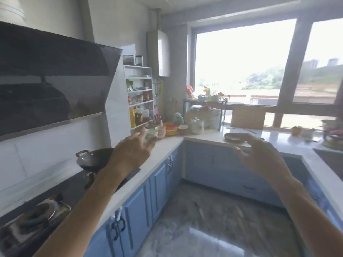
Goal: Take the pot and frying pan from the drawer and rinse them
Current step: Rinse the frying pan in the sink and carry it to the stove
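My left hand (132, 151) is raised over the left counter, fingers spread and empty. My right hand (259, 156) hovers in mid-air over the floor gap, fingers loosely curled and apart, holding nothing. A dark wok (92, 159) with a metal side handle sits on the black stove (78, 186) behind my left wrist. The blue cabinet fronts (139, 206) below the left counter are closed, and so are those under the far counter (213, 164). The corner of the sink (332, 160) shows at the right edge. No drawer stands open in view.
A range hood (52, 86) overhangs the stove. A white spice shelf (140, 97) and stacked bowls (163, 130) fill the far corner. A flat round dish (234, 138) lies on the white counter (269, 134) under the window. The marble floor (213, 229) lies between the cabinets.
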